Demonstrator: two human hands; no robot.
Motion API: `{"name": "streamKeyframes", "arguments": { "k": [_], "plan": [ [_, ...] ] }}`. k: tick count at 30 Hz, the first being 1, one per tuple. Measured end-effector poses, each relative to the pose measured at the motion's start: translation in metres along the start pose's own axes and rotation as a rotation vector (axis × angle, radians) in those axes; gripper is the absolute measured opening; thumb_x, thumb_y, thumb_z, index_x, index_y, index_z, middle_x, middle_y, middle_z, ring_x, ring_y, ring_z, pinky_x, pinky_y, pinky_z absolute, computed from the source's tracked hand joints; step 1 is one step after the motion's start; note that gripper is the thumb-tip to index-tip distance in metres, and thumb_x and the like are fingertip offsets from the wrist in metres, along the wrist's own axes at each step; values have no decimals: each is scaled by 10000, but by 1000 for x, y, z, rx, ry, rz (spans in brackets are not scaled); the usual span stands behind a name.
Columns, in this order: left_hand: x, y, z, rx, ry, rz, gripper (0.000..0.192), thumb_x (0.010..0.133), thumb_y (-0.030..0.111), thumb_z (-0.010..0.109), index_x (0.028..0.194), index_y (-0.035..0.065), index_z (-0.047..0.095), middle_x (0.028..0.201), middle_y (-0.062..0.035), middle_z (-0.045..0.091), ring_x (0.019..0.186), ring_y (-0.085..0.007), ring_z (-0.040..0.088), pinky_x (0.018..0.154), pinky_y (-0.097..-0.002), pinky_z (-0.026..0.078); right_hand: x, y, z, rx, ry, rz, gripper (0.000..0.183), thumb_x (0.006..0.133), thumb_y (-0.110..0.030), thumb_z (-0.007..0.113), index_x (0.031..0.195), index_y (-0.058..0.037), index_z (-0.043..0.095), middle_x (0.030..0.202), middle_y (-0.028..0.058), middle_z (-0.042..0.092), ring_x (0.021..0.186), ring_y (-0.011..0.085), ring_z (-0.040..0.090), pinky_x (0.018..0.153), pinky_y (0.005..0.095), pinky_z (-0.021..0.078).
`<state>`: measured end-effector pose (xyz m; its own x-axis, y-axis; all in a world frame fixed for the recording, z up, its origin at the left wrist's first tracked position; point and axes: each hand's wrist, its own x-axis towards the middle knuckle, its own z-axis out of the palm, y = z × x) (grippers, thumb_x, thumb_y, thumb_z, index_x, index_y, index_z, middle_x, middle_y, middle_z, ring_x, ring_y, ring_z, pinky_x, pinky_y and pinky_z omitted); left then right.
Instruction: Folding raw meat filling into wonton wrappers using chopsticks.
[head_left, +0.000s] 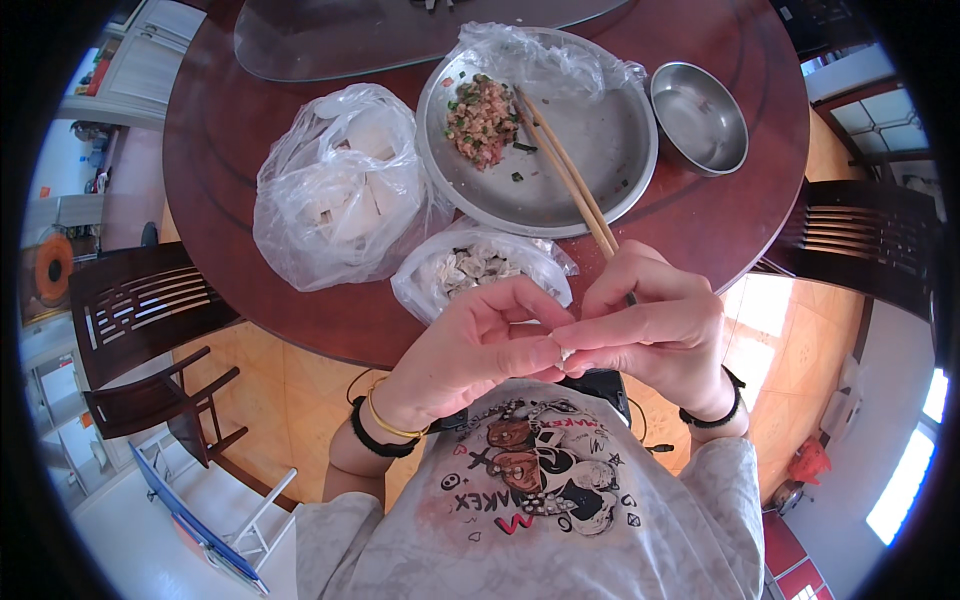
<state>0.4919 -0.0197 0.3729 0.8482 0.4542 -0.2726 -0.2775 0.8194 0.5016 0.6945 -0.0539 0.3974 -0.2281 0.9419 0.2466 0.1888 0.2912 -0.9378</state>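
My left hand (499, 341) and my right hand (656, 322) meet at the table's near edge. Their fingertips pinch a small folded wonton (564, 355), mostly hidden by the fingers. A pair of wooden chopsticks (568, 171) also sits in my right hand, tips resting in a steel basin (630, 150). Minced meat filling with green bits (481, 120) lies on the basin's left side. Just beyond my left hand, an open plastic bag (416, 262) contains several wontons (476, 268), partly covered by my fingers. Farther left, another clear bag (289, 202) holds pale wrappers (349, 206).
The round dark red table (217, 165) carries a steel bowl (701, 120) right of the basin. Crumpled plastic film (540, 64) covers the basin's far rim. A glass panel (337, 37) lies at the back. Wooden chairs (142, 311) (862, 240) flank the table.
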Motion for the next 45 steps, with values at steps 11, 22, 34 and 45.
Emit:
{"name": "streamKeyframes", "arguments": {
  "k": [11, 22, 34, 45],
  "plan": [
    [-1, -2, -1, -38, 119, 108, 219, 863, 15, 609, 1075, -3, 555, 1043, -115, 619, 976, -187, 623, 845, -293, 526, -3, -3, 10, -245, 146, -207, 298, 629, -14, 763, 919, -39, 702, 844, 44, 614, 715, 185, 558, 614, 295, 443],
    [0, -6, 0, 232, 169, 316, 185, 839, -4, 635, 1013, -26, 579, 1069, -137, 610, 955, -184, 627, 844, -288, 533, -5, -2, 13, -311, 117, -215, 317, 623, -1, 757, 934, -18, 696, 857, 54, 601, 710, 183, 579, 585, 278, 459],
    [4, -6, -1, 31, 143, 254, 208, 850, -39, 594, 1053, -14, 559, 1074, -112, 598, 999, -162, 601, 869, -289, 513, -3, -1, 14, -351, 137, -286, 253, 639, 19, 749, 884, -4, 691, 874, 72, 612, 698, 188, 593, 584, 280, 472],
    [2, -6, -2, -64, 134, 184, 222, 867, -9, 587, 1089, -25, 577, 1104, -117, 597, 1007, -151, 593, 905, -282, 488, -4, 6, 16, -264, 159, -291, 267, 628, 35, 748, 884, -6, 686, 876, 79, 629, 700, 192, 602, 573, 278, 485]
  ]
}}
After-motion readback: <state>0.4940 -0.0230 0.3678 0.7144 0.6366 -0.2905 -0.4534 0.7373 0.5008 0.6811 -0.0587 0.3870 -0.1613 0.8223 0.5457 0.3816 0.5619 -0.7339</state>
